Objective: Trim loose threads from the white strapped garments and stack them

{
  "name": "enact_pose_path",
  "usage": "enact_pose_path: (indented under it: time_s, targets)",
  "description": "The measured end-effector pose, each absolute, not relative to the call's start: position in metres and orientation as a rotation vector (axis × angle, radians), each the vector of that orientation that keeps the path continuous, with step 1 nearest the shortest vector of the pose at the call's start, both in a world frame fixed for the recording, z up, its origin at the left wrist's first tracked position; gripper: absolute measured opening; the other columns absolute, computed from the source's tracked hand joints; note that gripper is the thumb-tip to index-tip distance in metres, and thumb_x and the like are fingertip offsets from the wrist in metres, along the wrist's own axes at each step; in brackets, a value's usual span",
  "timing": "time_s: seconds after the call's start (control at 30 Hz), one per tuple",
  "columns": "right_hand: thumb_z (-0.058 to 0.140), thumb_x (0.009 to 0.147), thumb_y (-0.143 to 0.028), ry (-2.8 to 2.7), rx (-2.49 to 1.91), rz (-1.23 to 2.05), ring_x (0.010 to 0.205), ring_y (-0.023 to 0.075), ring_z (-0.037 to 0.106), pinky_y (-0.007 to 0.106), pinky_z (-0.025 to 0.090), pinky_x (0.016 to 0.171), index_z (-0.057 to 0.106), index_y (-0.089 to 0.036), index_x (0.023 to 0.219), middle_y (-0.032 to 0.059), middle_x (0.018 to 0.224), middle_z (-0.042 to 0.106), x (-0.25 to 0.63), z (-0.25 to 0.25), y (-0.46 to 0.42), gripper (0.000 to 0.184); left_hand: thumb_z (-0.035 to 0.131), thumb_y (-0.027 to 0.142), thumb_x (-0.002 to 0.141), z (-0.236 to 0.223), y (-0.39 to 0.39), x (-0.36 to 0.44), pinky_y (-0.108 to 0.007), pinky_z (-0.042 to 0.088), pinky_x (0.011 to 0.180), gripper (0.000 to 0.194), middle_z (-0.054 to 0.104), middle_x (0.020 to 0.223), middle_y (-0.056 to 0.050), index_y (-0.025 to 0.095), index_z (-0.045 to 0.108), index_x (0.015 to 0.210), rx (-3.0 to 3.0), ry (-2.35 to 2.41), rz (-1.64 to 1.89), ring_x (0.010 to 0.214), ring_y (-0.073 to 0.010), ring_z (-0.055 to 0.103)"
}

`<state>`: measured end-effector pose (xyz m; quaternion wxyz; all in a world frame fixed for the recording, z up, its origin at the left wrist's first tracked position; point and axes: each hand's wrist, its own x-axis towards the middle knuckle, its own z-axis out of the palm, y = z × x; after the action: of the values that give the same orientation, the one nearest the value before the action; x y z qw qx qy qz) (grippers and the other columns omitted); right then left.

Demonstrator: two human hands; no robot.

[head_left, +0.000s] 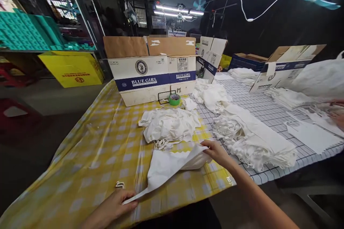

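Observation:
My left hand (pixel 116 202) pinches the near corner of a white cloth bag (pixel 168 166) at the front edge of the yellow checked tablecloth (pixel 88 157). My right hand (pixel 216 152) grips the far end of the same bag, lifting it off the table so it hangs folded between both hands. Just behind the bag lies a crumpled heap of white bags with strap loops (pixel 169 123). A long stack of flat white bags (pixel 252 136) lies to the right of my right hand.
An open "Blue Girl" carton (pixel 153 73) stands at the back, with a green tape roll (pixel 174 99) before it. More cartons (pixel 282 66) and white piles sit on the grid-patterned cloth (pixel 271 114). Another person's hand (pixel 337 114) shows at the right edge.

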<state>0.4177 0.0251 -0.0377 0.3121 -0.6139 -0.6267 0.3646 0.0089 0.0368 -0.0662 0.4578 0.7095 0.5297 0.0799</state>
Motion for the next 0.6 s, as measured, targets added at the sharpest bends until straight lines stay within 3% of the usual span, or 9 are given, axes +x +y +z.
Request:
enact_pose_path:
  time_s: [0.13, 0.3, 0.43, 0.6]
  targets:
    - [0.047, 0.072, -0.013, -1.814, -1.602, 1.011, 0.076, 0.0169, 0.055, 0.024, 0.041, 0.067, 0.068, -0.019, 0.081, 0.0034, 0.082, 0.06, 0.417, -0.04, 0.008, 0.024, 0.064, 0.043, 0.066, -0.074, 0.039, -0.002, -0.021, 0.042, 0.061, 0.044, 0.062, 0.075, 0.0, 0.022, 0.064, 0.105, 1.676, 1.108, 0.112, 0.068, -0.0162, 0.054]
    - [0.059, 0.073, -0.022, -2.11, -1.477, 1.296, 0.08, 0.0162, 0.056, 0.024, 0.042, 0.072, 0.071, -0.022, 0.087, 0.0028, 0.088, 0.06, 0.421, -0.038, -0.012, 0.019, 0.05, 0.032, 0.078, -0.069, 0.072, 0.039, -0.028, 0.042, 0.077, 0.024, 0.059, 0.091, -0.004, 0.02, 0.063, 0.094, 2.02, 1.304, 0.403, 0.082, -0.0183, 0.055]
    - [0.069, 0.064, -0.025, -2.222, -1.494, 1.5, 0.086, 0.0181, 0.057, 0.025, 0.044, 0.075, 0.064, -0.026, 0.106, 0.0021, 0.096, 0.062, 0.427, -0.035, -0.017, 0.042, 0.044, 0.018, 0.08, -0.073, 0.097, 0.091, -0.031, 0.039, 0.09, 0.032, 0.053, 0.108, -0.006, 0.021, 0.057, 0.11, 2.263, 1.219, 0.54, 0.101, -0.0185, 0.051]
    - [0.057, 0.075, -0.019, -2.014, -1.635, 0.978, 0.089, 0.0187, 0.057, 0.029, 0.044, 0.079, 0.06, -0.026, 0.11, 0.0045, 0.112, 0.058, 0.413, -0.047, -0.001, 0.036, 0.047, 0.012, 0.078, -0.087, 0.111, 0.115, -0.028, 0.04, 0.086, 0.027, 0.053, 0.101, -0.005, 0.019, 0.06, 0.1, 2.389, 1.122, 0.407, 0.099, -0.018, 0.051]
